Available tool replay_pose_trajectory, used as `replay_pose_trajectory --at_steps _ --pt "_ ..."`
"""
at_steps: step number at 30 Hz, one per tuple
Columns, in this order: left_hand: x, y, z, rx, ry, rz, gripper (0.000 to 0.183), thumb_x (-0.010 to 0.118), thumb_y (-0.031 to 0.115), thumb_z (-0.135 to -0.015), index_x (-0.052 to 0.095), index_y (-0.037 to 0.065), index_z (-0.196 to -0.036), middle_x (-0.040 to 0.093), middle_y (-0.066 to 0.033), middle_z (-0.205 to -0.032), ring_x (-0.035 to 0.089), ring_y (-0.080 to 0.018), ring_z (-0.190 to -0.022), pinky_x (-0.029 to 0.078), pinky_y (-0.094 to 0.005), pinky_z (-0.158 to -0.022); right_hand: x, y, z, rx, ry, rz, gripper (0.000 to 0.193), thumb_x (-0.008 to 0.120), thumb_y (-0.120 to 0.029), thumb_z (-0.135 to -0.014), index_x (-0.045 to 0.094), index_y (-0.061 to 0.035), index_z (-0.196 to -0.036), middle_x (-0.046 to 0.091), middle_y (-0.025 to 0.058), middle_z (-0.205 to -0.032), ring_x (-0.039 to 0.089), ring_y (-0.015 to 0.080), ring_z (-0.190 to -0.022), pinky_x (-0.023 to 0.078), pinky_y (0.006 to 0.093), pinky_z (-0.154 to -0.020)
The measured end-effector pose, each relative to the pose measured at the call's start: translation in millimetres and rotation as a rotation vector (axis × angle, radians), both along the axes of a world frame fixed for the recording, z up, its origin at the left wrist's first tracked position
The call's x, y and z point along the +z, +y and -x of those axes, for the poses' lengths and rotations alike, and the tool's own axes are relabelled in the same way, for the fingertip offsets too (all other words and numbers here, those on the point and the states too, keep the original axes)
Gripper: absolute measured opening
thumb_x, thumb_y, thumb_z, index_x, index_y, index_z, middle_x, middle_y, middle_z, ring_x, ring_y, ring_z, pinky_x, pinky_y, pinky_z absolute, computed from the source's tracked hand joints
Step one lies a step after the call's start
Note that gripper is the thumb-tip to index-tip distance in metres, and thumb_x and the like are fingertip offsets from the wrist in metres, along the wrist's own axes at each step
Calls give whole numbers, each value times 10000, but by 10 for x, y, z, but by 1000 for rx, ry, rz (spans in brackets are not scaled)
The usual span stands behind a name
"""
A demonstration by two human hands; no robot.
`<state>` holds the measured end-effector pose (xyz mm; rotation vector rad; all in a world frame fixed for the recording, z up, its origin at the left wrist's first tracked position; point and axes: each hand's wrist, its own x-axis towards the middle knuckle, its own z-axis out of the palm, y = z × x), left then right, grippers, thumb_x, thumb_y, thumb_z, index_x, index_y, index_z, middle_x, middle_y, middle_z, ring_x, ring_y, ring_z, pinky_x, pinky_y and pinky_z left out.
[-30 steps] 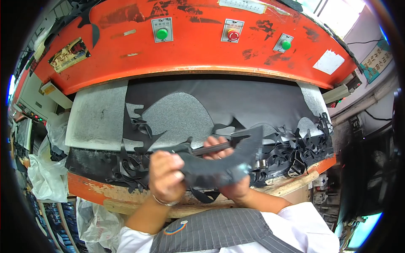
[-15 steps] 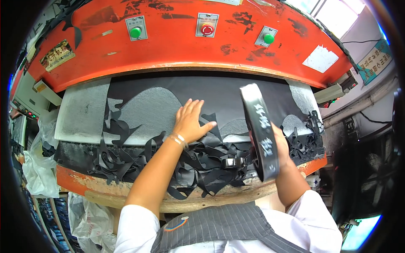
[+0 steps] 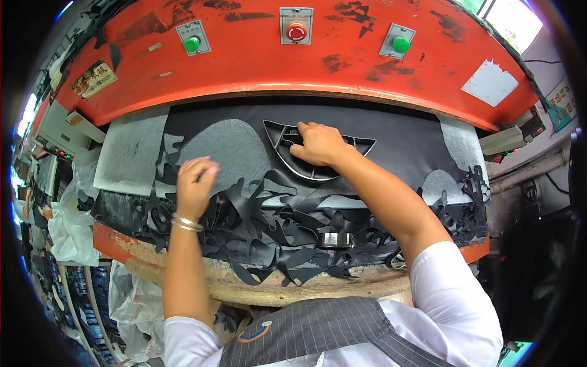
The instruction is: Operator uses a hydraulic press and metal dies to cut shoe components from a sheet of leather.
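Observation:
My right hand (image 3: 321,145) grips the inner bars of a metal cutting die (image 3: 306,176), a long pointed outline with a curved near edge. The die lies flat on a black leather-like sheet (image 3: 397,131). My left hand (image 3: 195,186), a bangle on its wrist, hovers over the left part of the bed, slightly blurred. Its fingers are loosely bent, thumb apart, with nothing visible in them. Black offcuts (image 3: 244,208) pile up in front of both hands. A small shiny metal die (image 3: 336,240) rests among them.
Behind the sheet spans the red press beam (image 3: 244,70), with two green buttons and a red one. Pale cutting bed (image 3: 131,153) shows at the left and through holes in the sheet. A worn wooden edge (image 3: 269,293) runs nearest me. White plastic bags (image 3: 70,226) hang at left.
My right hand has brought the die from upright at the right down flat onto the sheet. My left hand has moved left, off the middle of the sheet and its scrap.

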<state>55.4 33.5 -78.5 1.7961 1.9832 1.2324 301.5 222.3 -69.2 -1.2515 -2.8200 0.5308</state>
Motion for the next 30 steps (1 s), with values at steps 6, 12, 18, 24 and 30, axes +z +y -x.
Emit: replay_pose_trajectory --at_steps 6,12,18,24,30 --pt "-450 478 -995 55 5 240 233 619 210 -813 583 98 -1014 583 -142 -1287 486 -308 -1260 252 -480 -1103 -250 -25 -70 20 69 -93 723 600 -537 -796 518 -23 -1298 567 254 -1222 497 389 -1204 384 458 -1017" --pt "-720 435 -1134 112 177 107 215 593 182 -810 569 77 -996 554 -154 -1327 433 -306 -1319 238 -471 -1129 -331 -279 -1113 -254 254 -149 989 825 -555 -587 411 -230 -1424 82 354 -1516 188 498 -1395 217 580 -1098" --pt "-711 473 -1164 106 161 138 214 590 176 -805 570 84 -997 518 -161 -1371 417 -289 -1334 238 -449 -1134 -418 -384 -1103 -363 295 -70 920 922 -346 -491 509 -176 -1296 108 332 -1520 354 486 -1311 373 501 -1048" --pt "-682 445 -1097 81 112 167 195 604 160 -789 549 103 -968 511 -168 -1380 409 -290 -1338 215 -450 -1134 -541 -383 -1055 -317 386 -107 847 917 -349 -500 535 -109 -1218 218 295 -1504 343 498 -1304 332 511 -1073" --pt "-706 435 -1020 63 96 142 187 612 149 -777 532 99 -939 512 -172 -1378 417 -295 -1328 238 -451 -1116 -637 -426 -1101 -201 413 -276 820 901 -404 -519 540 -79 -1180 261 281 -1491 375 486 -1272 345 521 -1050"
